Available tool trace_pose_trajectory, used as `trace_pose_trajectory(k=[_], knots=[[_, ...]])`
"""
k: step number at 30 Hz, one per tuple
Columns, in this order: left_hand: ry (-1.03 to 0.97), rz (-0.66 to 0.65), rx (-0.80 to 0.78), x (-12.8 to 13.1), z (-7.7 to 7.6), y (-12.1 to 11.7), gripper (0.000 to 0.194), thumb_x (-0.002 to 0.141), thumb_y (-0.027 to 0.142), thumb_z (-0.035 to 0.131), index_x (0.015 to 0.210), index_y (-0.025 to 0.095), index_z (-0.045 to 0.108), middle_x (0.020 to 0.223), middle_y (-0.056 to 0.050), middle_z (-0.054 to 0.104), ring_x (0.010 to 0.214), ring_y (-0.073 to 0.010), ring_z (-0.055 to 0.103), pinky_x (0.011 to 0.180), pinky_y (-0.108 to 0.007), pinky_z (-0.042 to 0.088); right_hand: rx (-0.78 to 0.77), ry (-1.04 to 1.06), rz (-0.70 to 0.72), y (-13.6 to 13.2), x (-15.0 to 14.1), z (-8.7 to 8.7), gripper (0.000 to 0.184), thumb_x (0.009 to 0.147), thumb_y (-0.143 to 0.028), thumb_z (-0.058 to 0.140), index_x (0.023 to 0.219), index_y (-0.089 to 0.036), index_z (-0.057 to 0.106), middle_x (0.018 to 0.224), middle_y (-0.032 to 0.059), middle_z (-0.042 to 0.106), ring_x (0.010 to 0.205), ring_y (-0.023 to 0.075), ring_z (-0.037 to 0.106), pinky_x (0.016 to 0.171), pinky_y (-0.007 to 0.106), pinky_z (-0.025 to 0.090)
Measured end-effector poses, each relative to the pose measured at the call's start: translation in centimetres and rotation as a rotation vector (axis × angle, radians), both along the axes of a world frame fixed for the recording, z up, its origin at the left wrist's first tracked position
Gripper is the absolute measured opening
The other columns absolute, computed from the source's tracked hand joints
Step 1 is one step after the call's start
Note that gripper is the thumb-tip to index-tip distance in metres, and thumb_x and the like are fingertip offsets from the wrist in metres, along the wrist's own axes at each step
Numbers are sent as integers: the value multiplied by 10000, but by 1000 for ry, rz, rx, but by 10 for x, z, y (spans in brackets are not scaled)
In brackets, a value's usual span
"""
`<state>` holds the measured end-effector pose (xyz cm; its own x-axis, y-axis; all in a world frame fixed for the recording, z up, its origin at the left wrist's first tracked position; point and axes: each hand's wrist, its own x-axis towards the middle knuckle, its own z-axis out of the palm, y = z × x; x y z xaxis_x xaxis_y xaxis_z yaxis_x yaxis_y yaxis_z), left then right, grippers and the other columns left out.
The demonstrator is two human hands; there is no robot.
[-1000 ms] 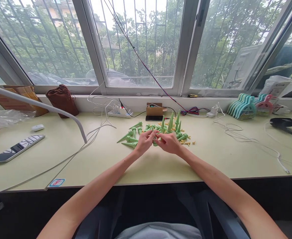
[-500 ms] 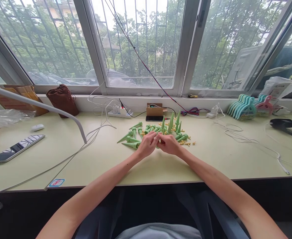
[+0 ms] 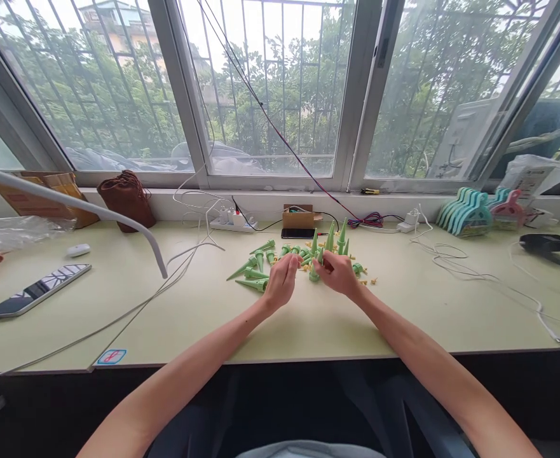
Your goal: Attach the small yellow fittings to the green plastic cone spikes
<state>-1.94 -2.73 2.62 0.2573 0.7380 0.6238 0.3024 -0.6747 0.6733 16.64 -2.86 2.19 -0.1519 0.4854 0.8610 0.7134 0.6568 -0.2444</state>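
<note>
A heap of green plastic cone spikes [image 3: 255, 266] lies on the pale green desk [image 3: 175, 312], with small yellow pieces [image 3: 369, 280] scattered at its right. Several cones stand upright [image 3: 335, 236] at the back of the heap. My right hand [image 3: 341, 273] is closed on a green cone spike [image 3: 314, 271], held tip up just above the desk. My left hand [image 3: 282, 282] is curled beside it, fingers bent, with what they hold hidden from view.
A phone [image 3: 34, 290] and a white mouse [image 3: 78, 250] lie at left, under a white lamp arm [image 3: 79, 207]. White cables [image 3: 184, 254] cross the desk. A power strip [image 3: 232, 222], a small box [image 3: 297, 218], a brown pouch [image 3: 126, 198] and teal clips [image 3: 465, 212] line the sill.
My hands have drawn slightly apart, and my right hand now holds a green cone spike upright. The camera has tilted, so everything sits lower in view.
</note>
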Motion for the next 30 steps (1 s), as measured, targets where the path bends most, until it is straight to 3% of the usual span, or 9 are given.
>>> trace_pose_trajectory(k=[4, 8, 14, 19, 27, 30], knots=[[49, -31, 3, 1, -2, -2, 452, 1010, 443, 275, 895, 173, 618, 773, -33, 605, 644, -128, 517, 677, -266, 418, 49, 181, -148, 7, 21, 7, 311, 885, -355, 531, 634, -211, 415, 485, -64, 396, 442, 78, 323, 479, 203, 330], [101, -37, 26, 3, -4, -1, 436, 1005, 423, 293, 836, 172, 607, 736, -32, 601, 647, -134, 527, 674, -263, 410, 18, 233, -184, 10, 32, 9, 258, 890, -359, 529, 687, -202, 496, 492, -59, 428, 440, 86, 359, 482, 214, 333], [161, -17, 65, 4, -8, 3, 235, 935, 347, 471, 810, 182, 584, 736, -12, 599, 530, -98, 429, 592, -237, 378, 13, 221, -147, 10, 25, 5, 260, 913, -374, 512, 720, -200, 517, 503, -53, 451, 434, 87, 372, 477, 213, 338], [194, -28, 86, 4, -11, 4, 113, 891, 240, 510, 840, 176, 588, 811, -26, 620, 535, -86, 433, 602, -238, 396, 28, 222, -110, 7, 20, 4, 254, 944, -379, 489, 771, -198, 532, 512, -47, 471, 443, 91, 386, 489, 214, 352], [267, -39, 84, 3, -14, 5, 100, 871, 192, 522, 813, 170, 600, 864, -40, 632, 539, -81, 438, 633, -260, 412, -55, 218, 25, 5, 10, 5, 240, 984, -408, 441, 988, -194, 548, 734, 13, 602, 475, 95, 430, 500, 233, 378], [276, -41, 78, 3, -14, 4, 94, 864, 185, 524, 817, 170, 604, 862, -42, 627, 544, -84, 445, 640, -264, 416, -56, 189, 17, 8, 6, 3, 221, 988, -390, 440, 971, -194, 542, 759, 18, 595, 512, 104, 451, 544, 241, 394]])
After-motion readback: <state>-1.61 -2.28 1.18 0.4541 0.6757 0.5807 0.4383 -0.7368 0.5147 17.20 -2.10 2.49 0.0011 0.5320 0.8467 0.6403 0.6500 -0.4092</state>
